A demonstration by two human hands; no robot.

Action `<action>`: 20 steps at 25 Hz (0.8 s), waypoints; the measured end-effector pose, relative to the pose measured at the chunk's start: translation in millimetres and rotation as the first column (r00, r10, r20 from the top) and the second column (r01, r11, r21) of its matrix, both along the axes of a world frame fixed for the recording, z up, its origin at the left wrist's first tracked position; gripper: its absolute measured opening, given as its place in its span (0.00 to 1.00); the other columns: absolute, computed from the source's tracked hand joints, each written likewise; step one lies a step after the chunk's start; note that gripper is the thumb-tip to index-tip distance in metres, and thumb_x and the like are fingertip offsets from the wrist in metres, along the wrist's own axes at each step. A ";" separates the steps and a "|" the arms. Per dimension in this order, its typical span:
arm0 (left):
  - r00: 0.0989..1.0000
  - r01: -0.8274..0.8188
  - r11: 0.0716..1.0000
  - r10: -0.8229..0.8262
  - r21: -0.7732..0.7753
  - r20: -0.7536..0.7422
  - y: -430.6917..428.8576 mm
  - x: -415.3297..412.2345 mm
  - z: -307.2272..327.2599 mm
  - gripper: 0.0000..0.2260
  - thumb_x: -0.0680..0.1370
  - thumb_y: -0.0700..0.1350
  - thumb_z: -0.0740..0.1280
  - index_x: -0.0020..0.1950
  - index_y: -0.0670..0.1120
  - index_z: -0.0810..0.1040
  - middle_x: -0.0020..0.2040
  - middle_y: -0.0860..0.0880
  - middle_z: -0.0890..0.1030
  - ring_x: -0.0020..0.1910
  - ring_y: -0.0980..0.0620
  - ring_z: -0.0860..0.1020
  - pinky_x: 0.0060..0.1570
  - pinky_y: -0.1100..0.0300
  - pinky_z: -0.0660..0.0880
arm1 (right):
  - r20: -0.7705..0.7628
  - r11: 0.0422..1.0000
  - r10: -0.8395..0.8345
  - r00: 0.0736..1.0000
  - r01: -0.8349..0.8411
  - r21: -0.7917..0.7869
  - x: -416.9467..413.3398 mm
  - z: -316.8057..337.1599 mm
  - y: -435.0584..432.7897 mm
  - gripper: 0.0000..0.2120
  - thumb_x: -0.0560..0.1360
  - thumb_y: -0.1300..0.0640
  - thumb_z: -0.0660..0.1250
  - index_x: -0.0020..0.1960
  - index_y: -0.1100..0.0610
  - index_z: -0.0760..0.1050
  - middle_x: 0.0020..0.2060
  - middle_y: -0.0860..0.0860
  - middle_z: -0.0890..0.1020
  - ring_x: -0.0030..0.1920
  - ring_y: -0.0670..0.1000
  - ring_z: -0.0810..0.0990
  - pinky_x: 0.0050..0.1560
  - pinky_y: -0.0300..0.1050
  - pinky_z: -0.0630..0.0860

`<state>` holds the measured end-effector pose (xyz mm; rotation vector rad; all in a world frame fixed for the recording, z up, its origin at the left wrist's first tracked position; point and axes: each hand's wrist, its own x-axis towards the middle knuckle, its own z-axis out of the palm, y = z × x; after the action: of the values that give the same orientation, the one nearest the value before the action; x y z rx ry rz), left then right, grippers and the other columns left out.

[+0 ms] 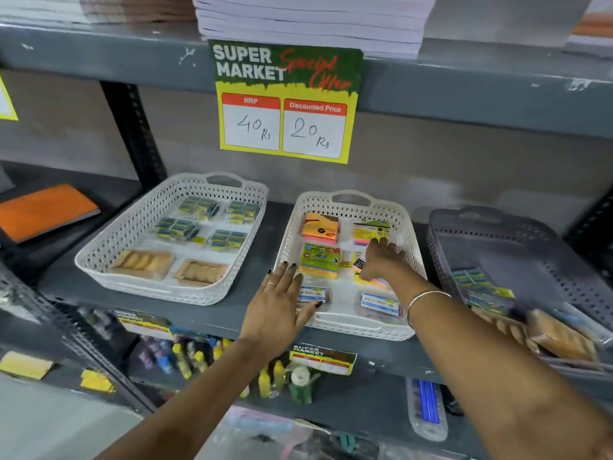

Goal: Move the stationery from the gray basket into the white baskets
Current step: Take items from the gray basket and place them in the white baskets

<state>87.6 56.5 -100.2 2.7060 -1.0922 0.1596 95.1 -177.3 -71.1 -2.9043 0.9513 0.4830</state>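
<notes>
Two white baskets stand on a grey shelf. The left white basket (99, 257) holds packs of staples and rubber bands. The middle white basket (411, 250) holds sticky note pads (320, 225) and clear packets with blue labels. The gray basket (497, 227) at the right holds a few remaining packs (477, 283). My left hand (282, 303) rests flat, fingers apart, on the middle basket's front left corner and a labelled packet. My right hand (381, 260) reaches into the middle basket, its fingers closed on a pink and yellow sticky note pack (374, 280).
A price sign (287, 101) hangs from the upper shelf, which carries stacked paper. An orange notebook (46, 210) lies at the far left. The lower shelf holds glue bottles (268, 380) and other packets. Rubber band packs lie at the gray basket's front.
</notes>
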 end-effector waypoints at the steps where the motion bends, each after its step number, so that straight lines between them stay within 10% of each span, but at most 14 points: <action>1: 1.000 -0.002 1.000 0.002 0.002 0.000 0.2 0.2 -0.3 0.30 0.78 0.61 0.46 0.74 0.44 0.54 0.77 0.47 0.54 0.76 0.50 0.46 0.74 0.55 0.43 | -0.008 1.000 0.007 1.000 -0.007 0.002 0.4 -1.3 0.2 0.39 0.70 0.57 0.69 0.74 0.64 0.55 0.71 0.58 0.62 0.73 0.59 0.62 0.72 0.59 0.62; 13: 1.000 -0.008 1.000 0.008 -0.018 -0.006 -0.6 -1.3 1.1 0.31 0.77 0.62 0.44 0.74 0.45 0.54 0.77 0.47 0.55 0.76 0.51 0.47 0.73 0.56 0.42 | -0.053 0.969 0.248 0.967 -0.247 0.016 1.5 -6.2 -1.2 0.41 0.70 0.65 0.67 0.77 0.59 0.50 0.75 0.55 0.58 0.77 0.57 0.55 0.76 0.62 0.42; 20: 1.000 -0.002 1.000 0.003 0.012 -0.031 0.4 -3.1 6.3 0.52 0.61 0.69 0.19 0.75 0.46 0.52 0.77 0.48 0.53 0.76 0.51 0.46 0.73 0.56 0.41 | -0.002 0.962 0.253 0.967 -0.251 0.102 -6.3 2.2 -5.5 0.46 0.71 0.59 0.70 0.79 0.55 0.44 0.78 0.53 0.51 0.79 0.55 0.47 0.76 0.61 0.39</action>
<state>84.6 56.9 -93.9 2.7112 -1.0845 0.1117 88.9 -182.8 -68.9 -2.9450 0.5403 0.5496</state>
